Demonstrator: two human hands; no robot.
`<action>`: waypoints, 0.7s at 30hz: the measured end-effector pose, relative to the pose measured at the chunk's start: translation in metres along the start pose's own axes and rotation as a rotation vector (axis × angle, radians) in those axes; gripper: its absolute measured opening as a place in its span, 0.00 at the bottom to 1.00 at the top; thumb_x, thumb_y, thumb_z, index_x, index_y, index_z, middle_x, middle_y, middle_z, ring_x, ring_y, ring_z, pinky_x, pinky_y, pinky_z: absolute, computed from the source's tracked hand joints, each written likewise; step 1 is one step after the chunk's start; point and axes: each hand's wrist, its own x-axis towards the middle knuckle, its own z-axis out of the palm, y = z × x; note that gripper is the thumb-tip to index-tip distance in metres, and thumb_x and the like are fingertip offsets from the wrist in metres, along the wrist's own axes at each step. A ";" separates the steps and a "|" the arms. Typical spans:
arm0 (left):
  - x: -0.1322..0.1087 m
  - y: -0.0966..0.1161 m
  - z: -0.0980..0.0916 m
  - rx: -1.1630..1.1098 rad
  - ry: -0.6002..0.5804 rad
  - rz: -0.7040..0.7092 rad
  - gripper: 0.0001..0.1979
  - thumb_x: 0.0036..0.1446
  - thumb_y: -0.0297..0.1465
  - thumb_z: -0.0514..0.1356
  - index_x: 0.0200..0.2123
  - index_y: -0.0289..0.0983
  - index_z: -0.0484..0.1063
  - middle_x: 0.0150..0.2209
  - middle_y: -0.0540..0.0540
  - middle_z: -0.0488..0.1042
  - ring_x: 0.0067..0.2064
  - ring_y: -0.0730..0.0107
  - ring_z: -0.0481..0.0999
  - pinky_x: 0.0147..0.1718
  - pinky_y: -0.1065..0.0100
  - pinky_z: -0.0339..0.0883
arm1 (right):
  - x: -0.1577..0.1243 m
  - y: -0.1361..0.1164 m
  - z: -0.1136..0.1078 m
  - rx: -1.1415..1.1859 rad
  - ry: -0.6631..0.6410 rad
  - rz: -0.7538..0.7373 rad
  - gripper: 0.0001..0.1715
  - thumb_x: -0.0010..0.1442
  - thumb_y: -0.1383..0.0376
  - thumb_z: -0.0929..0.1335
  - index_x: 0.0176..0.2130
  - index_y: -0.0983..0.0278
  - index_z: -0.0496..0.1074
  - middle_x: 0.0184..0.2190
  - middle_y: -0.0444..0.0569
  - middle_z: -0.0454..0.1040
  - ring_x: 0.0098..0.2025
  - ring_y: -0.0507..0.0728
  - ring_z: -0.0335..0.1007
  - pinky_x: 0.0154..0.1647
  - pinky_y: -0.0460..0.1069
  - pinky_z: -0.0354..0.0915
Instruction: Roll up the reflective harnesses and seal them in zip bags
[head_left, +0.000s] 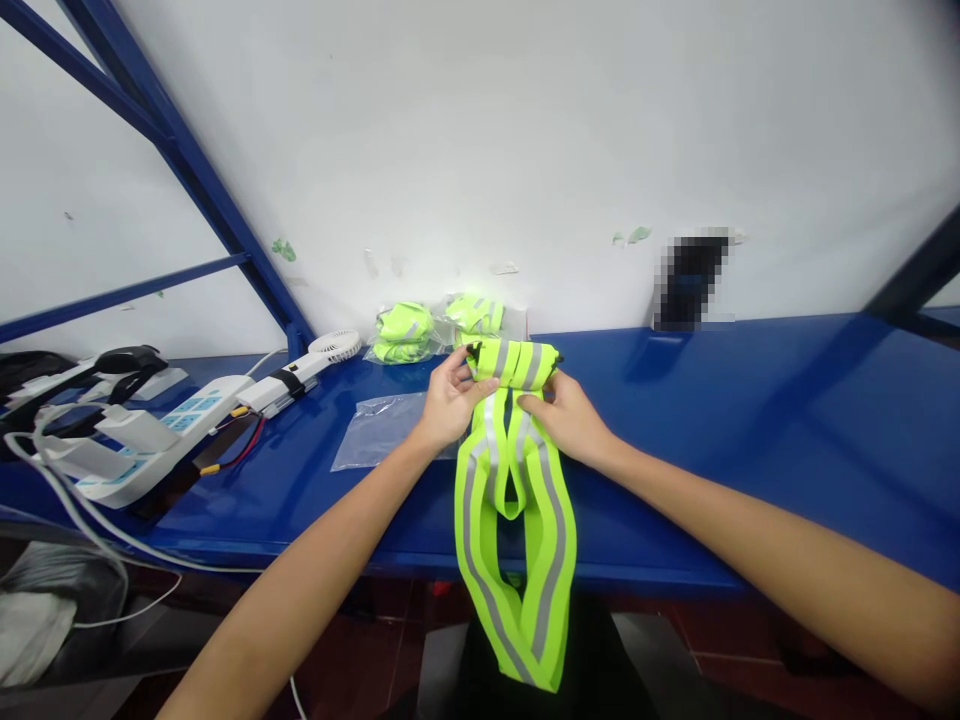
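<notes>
A neon yellow reflective vest [551,520] with grey stripes is partly rolled at its upper end, and its long straps hang over the table's front edge. My left hand [452,398] grips the left end of the roll, thumb in front and fingers behind. At the right end, my right hand [568,412] holds it the same way. Dark buckle-like bits stick out at both ends of the roll. A flat clear plastic bag [379,430] lies on the table just left of my left hand, partly covered by it.
Two bagged neon bundles [405,332] [476,315] lean near the wall on the blue table [712,440]. To the left are a white handheld fan [334,347], a power strip [172,430], cables and chargers. A pixelated dark object [686,283] stands by the wall. Blue frame posts [217,215] rise at the left.
</notes>
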 end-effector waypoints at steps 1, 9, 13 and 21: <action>0.000 0.000 0.000 0.007 0.003 0.004 0.30 0.41 0.34 0.73 0.48 0.37 0.69 0.39 0.45 0.80 0.39 0.60 0.81 0.42 0.61 0.75 | 0.000 0.000 0.000 0.024 -0.008 0.013 0.20 0.52 0.69 0.68 0.47 0.64 0.72 0.48 0.53 0.79 0.48 0.64 0.75 0.51 0.58 0.67; -0.001 -0.001 0.000 0.099 0.032 0.046 0.23 0.39 0.31 0.73 0.40 0.37 0.70 0.36 0.50 0.77 0.40 0.67 0.78 0.43 0.67 0.71 | 0.000 0.000 0.001 0.197 -0.004 0.112 0.17 0.52 0.65 0.71 0.44 0.64 0.73 0.45 0.52 0.80 0.46 0.64 0.76 0.48 0.57 0.69; -0.002 -0.002 -0.003 0.097 0.044 0.051 0.22 0.39 0.30 0.73 0.39 0.38 0.70 0.35 0.50 0.77 0.39 0.67 0.78 0.42 0.67 0.71 | -0.002 -0.006 0.002 0.350 -0.052 0.186 0.17 0.52 0.64 0.72 0.44 0.62 0.74 0.43 0.49 0.80 0.46 0.63 0.76 0.49 0.56 0.69; -0.001 0.000 -0.004 0.067 -0.007 0.123 0.14 0.41 0.26 0.69 0.32 0.37 0.70 0.39 0.45 0.79 0.45 0.63 0.78 0.47 0.62 0.69 | -0.001 -0.021 -0.001 0.611 -0.067 0.372 0.16 0.56 0.57 0.70 0.44 0.59 0.73 0.40 0.45 0.79 0.44 0.61 0.75 0.45 0.54 0.70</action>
